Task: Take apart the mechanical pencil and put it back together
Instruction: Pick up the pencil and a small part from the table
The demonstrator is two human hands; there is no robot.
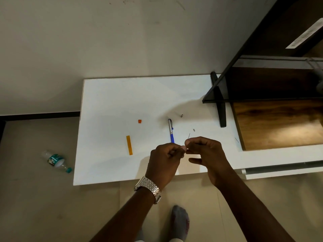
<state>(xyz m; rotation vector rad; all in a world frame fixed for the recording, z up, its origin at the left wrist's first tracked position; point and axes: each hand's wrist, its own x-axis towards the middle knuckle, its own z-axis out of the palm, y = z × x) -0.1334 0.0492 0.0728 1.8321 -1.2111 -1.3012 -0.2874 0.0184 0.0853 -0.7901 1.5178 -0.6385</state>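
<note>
A: Start at the left. What's lying around?

B: Off the board at about eight o'clock, a plastic water bottle (56, 161) lies on the floor; it has no part in this. On the white board (108, 95) itself, a long yellow-orange case (129, 145) sits left of centre, and a small orange cap (139, 121) lies apart from it at about one o'clock.

A: And the pencil?

B: The mechanical pencil body (171, 131), silver above and blue below, lies on the board at twelve o'clock from the left hand (166, 155), its lower end just beside the knuckles. From the body, a small metal tip (181, 115) sits at one o'clock and a tiny grey piece (194, 130) at three o'clock, both apart from it. A thin lead (189, 135) lies just above the right hand (205, 151), and another thin lead (236, 140) lies near the board's right edge.

A: So it's in pieces. What are the hands doing?

B: Both are raised over the board, fingertips meeting between them. The left fingers are curled shut and the right thumb and forefinger are pressed together at the same spot, as if pinching something very small. What that is, I can't tell; it's hidden by the fingertips.

A: How far along, then?

B: I'd judge the taking-apart is done or nearly so. The reassembly is left: tip, grey piece and leads all lie loose.
</note>
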